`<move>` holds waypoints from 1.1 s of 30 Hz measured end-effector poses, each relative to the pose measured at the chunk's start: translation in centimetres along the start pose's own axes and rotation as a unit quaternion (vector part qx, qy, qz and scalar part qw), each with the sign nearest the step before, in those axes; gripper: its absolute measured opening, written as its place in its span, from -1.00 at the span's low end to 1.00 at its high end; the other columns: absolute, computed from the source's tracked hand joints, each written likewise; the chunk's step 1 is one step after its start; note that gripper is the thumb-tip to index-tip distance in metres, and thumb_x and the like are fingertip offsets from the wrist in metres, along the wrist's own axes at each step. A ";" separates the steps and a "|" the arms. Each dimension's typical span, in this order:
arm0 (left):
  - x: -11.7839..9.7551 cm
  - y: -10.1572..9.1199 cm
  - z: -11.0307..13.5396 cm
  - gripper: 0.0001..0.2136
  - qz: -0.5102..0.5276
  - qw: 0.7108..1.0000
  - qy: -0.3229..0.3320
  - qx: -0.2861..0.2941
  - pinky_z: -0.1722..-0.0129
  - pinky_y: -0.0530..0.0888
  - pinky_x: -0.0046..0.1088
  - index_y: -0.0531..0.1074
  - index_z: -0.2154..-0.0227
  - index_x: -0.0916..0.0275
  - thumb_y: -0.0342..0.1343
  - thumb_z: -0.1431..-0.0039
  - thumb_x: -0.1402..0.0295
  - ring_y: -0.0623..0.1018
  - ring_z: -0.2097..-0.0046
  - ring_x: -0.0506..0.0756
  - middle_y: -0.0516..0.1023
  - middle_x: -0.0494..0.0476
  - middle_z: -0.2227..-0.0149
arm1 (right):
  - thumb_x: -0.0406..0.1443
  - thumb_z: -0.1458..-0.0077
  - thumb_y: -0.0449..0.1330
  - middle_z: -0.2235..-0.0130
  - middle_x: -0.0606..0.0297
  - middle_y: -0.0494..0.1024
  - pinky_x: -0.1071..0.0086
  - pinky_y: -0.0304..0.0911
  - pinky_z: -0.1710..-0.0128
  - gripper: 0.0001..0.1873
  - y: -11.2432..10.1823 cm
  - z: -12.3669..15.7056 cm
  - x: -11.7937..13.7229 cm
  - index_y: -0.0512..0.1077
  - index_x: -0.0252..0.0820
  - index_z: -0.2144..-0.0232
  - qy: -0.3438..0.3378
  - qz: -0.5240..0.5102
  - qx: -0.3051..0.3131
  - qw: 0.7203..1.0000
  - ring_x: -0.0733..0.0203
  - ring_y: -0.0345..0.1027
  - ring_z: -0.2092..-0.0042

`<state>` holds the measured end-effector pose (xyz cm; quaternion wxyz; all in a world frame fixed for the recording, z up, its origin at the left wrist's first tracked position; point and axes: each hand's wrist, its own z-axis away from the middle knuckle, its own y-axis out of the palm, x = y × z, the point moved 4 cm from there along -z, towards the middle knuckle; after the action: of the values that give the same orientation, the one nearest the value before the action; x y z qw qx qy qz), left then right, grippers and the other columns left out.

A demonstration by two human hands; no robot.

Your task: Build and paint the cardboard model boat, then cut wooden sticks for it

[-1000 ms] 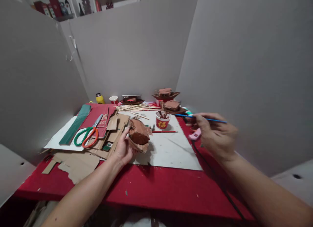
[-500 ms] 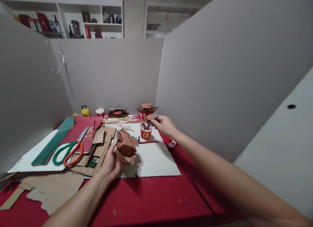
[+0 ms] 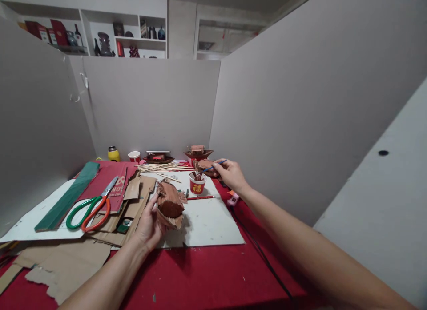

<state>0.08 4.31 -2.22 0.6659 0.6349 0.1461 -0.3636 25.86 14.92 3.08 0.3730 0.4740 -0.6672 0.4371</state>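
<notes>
My left hand (image 3: 151,224) is closed round a small brown cardboard model boat (image 3: 170,203) with a curved roof, held over the white board (image 3: 213,221). A thin blue paintbrush (image 3: 213,166) is pinched in my right hand (image 3: 231,174), slanting down to the left. Its tip reaches the rim of a red and white paper cup (image 3: 198,184), where brown-smeared sticks or brushes stand. Just behind my right fingers sits another brown model boat (image 3: 204,166), partly hidden. A red pencil (image 3: 200,198) lies in front of the cup.
Scissors (image 3: 95,207) with green and orange handles rest on cardboard pieces (image 3: 140,194) at left. Thin wooden sticks (image 3: 163,167) lie behind the board. More model boats (image 3: 198,152), a cup (image 3: 134,156) and a yellow bottle (image 3: 114,154) line the back. Grey partitions (image 3: 150,105) enclose the table.
The paintbrush in my right hand now slants over the cup and shows more clearly; before, it was mostly hidden by the fingers. My left hand keeps its hold on the boat. The view has shifted slightly.
</notes>
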 end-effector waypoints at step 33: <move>1.5 0.9 0.8 -0.64 0.020 0.998 -0.057 -0.011 0.08 0.49 -0.16 0.50 0.10 0.39 0.03 -0.21 0.21 0.64 0.20 0.25 0.66 0.35 0.22 | -0.20 -0.18 0.20 0.53 0.34 0.53 0.45 0.34 0.57 -0.84 3.0 13.0 7.2 0.48 -0.15 0.37 -0.212 -0.211 0.023 0.954 0.30 0.41 0.53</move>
<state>1.48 3.00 -2.37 0.6874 0.6081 0.0995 -0.3845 19.94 1.10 4.52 0.2952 0.6941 -0.6059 0.2530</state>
